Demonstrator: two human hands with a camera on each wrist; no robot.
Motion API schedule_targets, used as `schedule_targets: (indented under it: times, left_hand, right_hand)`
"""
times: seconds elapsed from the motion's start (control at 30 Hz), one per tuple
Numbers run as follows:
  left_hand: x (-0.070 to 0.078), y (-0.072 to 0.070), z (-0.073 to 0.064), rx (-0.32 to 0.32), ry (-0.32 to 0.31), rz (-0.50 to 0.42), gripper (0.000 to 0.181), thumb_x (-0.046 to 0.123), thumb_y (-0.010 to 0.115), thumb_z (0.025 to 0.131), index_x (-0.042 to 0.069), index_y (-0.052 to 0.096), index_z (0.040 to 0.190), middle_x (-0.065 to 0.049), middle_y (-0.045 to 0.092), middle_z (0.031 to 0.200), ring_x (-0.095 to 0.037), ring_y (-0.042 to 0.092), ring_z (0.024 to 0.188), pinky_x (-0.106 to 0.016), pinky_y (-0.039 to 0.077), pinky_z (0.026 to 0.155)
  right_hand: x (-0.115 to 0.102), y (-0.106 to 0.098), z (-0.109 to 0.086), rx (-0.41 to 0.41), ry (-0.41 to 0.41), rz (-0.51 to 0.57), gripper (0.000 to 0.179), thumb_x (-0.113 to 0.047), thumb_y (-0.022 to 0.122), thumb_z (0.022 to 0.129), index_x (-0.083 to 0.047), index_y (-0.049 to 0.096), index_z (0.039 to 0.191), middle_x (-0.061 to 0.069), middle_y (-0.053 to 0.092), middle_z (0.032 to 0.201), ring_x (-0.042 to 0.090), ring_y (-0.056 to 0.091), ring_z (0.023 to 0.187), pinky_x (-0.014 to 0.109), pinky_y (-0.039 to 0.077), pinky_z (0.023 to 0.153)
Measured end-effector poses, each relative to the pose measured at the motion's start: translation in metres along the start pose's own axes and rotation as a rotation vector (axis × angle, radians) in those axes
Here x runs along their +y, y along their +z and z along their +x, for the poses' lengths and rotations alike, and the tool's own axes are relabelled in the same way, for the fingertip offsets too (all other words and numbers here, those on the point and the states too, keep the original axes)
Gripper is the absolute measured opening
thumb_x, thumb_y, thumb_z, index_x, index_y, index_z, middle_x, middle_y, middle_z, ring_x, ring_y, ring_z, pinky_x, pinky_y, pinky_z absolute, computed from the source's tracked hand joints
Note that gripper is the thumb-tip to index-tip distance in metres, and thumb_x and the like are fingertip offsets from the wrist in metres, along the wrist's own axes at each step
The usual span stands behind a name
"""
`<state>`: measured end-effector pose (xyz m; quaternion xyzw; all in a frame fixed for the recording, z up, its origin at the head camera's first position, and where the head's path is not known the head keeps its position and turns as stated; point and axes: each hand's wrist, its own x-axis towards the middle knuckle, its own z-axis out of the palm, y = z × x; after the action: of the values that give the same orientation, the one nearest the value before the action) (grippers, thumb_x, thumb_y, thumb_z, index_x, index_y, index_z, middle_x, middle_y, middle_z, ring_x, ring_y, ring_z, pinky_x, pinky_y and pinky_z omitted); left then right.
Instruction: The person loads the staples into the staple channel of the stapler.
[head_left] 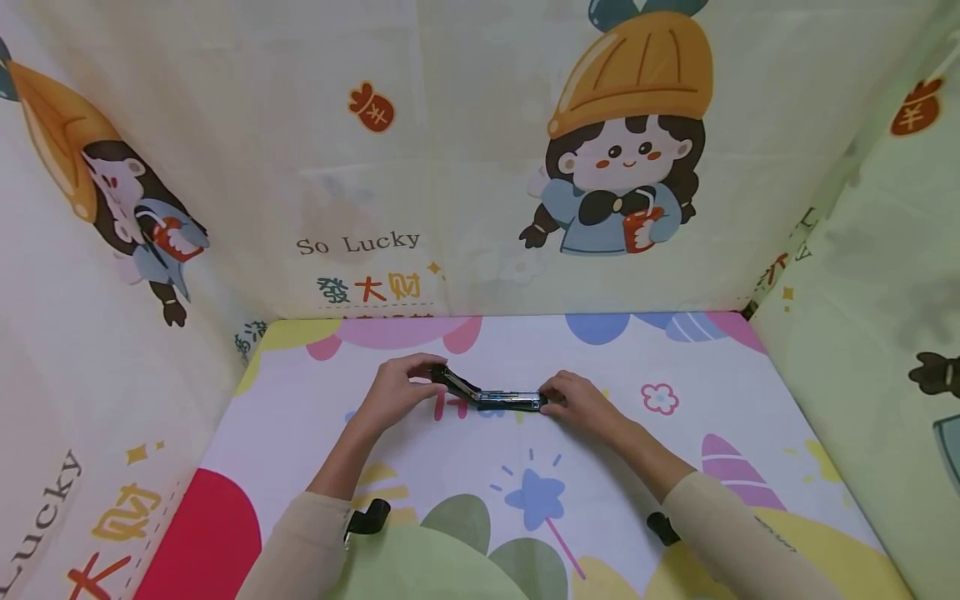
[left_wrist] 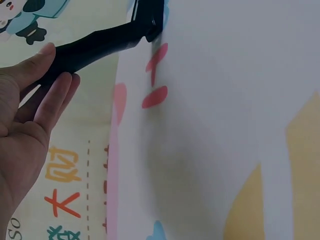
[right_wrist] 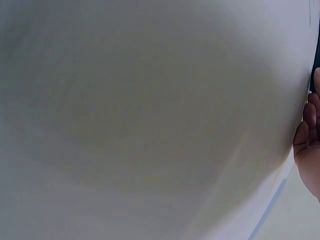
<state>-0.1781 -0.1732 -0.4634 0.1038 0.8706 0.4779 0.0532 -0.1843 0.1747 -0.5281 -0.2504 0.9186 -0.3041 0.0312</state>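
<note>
At patterned tabletop (head_left: 450,467), between printed walls (head_left: 480,183): fingers (left_wrist: 52,102) of left hand (head_left: 390,387), right hand (head_left: 581,398) pinch black hinged object (head_left: 510,401).

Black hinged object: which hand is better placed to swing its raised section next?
Probably the left hand: it pinches the outer end of the raised section, while the right hand holds the far end of the level section, better suited to steadying it.
</note>
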Motion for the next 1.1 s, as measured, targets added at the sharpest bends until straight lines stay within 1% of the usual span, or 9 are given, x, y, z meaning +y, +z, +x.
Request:
schedule_targets:
  times: [0.17,0.33,0.47,0.53,0.63,0.7,0.8,0.9,1.1]
  left_hand:
    - [0.007,0.003,0.001,-0.019,0.007,0.018,0.042,0.016,0.084,0.087,0.016,0.073,0.127,-0.003,0.075,0.117,-0.025,0.069,0.112,-0.043,0.057,0.096]
    - [0.012,0.005,0.003,-0.021,0.032,-0.002,0.04,0.015,0.085,0.086,0.013,0.074,0.124,-0.003,0.077,0.113,-0.024,0.072,0.11,-0.043,0.058,0.095]
    - [0.015,0.008,0.005,-0.018,0.072,-0.012,0.041,0.014,0.085,0.086,0.01,0.073,0.125,-0.003,0.078,0.11,-0.023,0.073,0.106,-0.042,0.059,0.093]
    - [0.017,0.011,0.007,-0.022,0.085,-0.018,0.041,0.014,0.085,0.086,0.01,0.073,0.124,-0.003,0.078,0.108,-0.022,0.073,0.105,-0.043,0.058,0.094]
    - [0.019,0.014,0.01,-0.032,0.103,-0.027,0.042,0.014,0.086,0.085,0.009,0.072,0.125,-0.003,0.078,0.108,-0.023,0.073,0.107,-0.046,0.057,0.096]
    - [0.021,0.016,0.011,-0.036,0.102,-0.029,0.043,0.014,0.086,0.086,0.01,0.072,0.126,-0.002,0.078,0.109,-0.023,0.073,0.109,-0.047,0.057,0.096]
    - [0.023,0.018,0.012,-0.043,0.095,-0.015,0.043,0.014,0.085,0.086,0.013,0.072,0.128,-0.002,0.078,0.111,-0.023,0.072,0.111,-0.044,0.058,0.094]
    - [0.025,0.02,0.013,-0.05,0.088,-0.002,0.043,0.014,0.084,0.087,0.014,0.072,0.128,-0.002,0.077,0.113,-0.023,0.071,0.11,-0.039,0.06,0.09]
    - [0.031,0.027,0.016,-0.054,0.089,-0.028,0.04,0.011,0.084,0.086,0.012,0.072,0.125,-0.004,0.075,0.114,-0.022,0.071,0.108,-0.035,0.061,0.089]
  right_hand:
    - [0.0,0.002,0.0,0.007,-0.008,-0.01,0.027,-0.014,0.082,0.088,-0.003,0.073,0.112,0.004,0.069,0.101,0.017,0.065,0.092,0.038,0.056,0.087]
    - [0.001,0.003,0.001,0.012,-0.013,-0.026,0.028,-0.015,0.082,0.088,-0.003,0.073,0.111,0.004,0.069,0.101,0.016,0.064,0.091,0.038,0.056,0.086]
    - [0.001,0.003,0.001,0.013,-0.019,-0.032,0.028,-0.015,0.082,0.088,-0.003,0.073,0.112,0.004,0.069,0.101,0.016,0.064,0.091,0.038,0.055,0.086]
    - [0.002,0.002,0.001,0.015,-0.02,-0.032,0.028,-0.014,0.082,0.088,-0.003,0.073,0.111,0.005,0.069,0.101,0.017,0.064,0.092,0.038,0.055,0.087]
    - [0.002,0.001,0.001,0.012,-0.017,-0.024,0.028,-0.014,0.082,0.088,-0.003,0.073,0.111,0.005,0.069,0.102,0.017,0.064,0.093,0.038,0.056,0.086]
    - [0.002,0.001,0.001,0.011,-0.021,-0.031,0.027,-0.015,0.082,0.088,-0.003,0.073,0.111,0.005,0.069,0.102,0.017,0.064,0.092,0.038,0.056,0.086]
    - [0.003,0.0,0.002,0.01,-0.033,-0.03,0.027,-0.014,0.082,0.088,-0.002,0.073,0.111,0.006,0.069,0.102,0.018,0.065,0.093,0.038,0.056,0.086]
    - [0.003,0.0,0.002,0.01,-0.039,-0.027,0.027,-0.014,0.082,0.088,-0.002,0.073,0.111,0.005,0.069,0.101,0.018,0.065,0.092,0.038,0.056,0.086]
    - [0.003,0.0,0.002,0.011,-0.044,-0.016,0.026,-0.013,0.082,0.088,-0.002,0.073,0.11,0.005,0.069,0.101,0.018,0.065,0.092,0.038,0.056,0.085]
